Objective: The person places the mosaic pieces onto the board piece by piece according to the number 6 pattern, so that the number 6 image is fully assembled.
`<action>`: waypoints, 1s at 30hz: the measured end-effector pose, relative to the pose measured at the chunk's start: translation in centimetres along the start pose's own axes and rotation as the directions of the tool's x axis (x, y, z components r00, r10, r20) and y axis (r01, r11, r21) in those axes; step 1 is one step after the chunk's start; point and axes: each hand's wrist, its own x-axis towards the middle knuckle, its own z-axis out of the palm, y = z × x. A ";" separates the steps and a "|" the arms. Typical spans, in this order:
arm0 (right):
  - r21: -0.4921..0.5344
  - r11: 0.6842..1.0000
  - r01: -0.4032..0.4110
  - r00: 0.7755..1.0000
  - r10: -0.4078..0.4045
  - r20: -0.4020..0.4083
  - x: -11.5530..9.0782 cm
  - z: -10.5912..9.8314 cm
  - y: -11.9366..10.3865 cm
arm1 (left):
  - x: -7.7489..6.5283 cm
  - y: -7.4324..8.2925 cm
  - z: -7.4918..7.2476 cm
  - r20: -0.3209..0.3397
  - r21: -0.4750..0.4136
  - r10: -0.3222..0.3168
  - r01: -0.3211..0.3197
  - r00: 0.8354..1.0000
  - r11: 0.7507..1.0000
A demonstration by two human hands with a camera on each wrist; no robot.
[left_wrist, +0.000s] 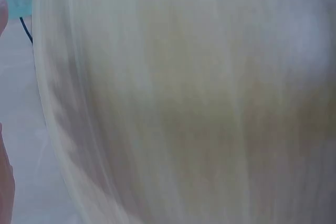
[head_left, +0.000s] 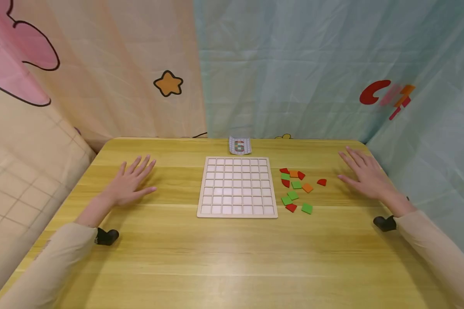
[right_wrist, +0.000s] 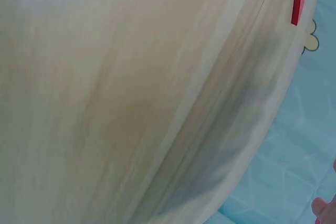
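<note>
My left hand (head_left: 129, 184), fingers spread and straight, is over the left side of the table, apart from the grid board. On the other side my right hand (head_left: 365, 174) is spread out too, holding nothing. Between them lies a pale square grid board (head_left: 237, 187) with bare cells. Right of the board are loose flat tiles: green squares (head_left: 307, 208), orange squares (head_left: 307, 187) and red quarter-round pieces (head_left: 291, 207). The lone red piece (head_left: 322, 182) is the tile nearest my right hand. In the right wrist view a red tile (right_wrist: 298, 4) shows near the top right.
Behind the board a small card (head_left: 239, 146) shows a coloured grid pattern like a 6. The wooden table (head_left: 232, 257) ends at a hanging curtain (head_left: 313, 77) with printed shapes. Black wrist cameras (head_left: 107, 237) sit at both cuffs.
</note>
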 end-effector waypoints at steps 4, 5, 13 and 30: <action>0.058 0.998 0.005 0.998 -0.002 -0.057 0.1 0.2 -0.6 | 0.3 0.9 0.7 -0.017 -0.026 0.011 -0.012 1.000 1.000; 0.071 0.997 0.007 0.998 -0.003 -0.068 0.1 0.2 -0.8 | 0.3 1.2 0.8 -0.017 -0.030 0.014 -0.014 1.000 0.999; 0.261 0.965 -0.037 0.997 0.055 -0.063 0.4 0.8 -2.2 | 0.9 3.1 1.4 -0.017 -0.067 0.037 -0.038 0.999 0.997; 0.499 0.858 -0.126 0.991 0.081 0.111 1.2 1.5 -3.8 | 4.1 6.9 1.6 0.048 -0.085 0.174 -0.170 0.984 0.982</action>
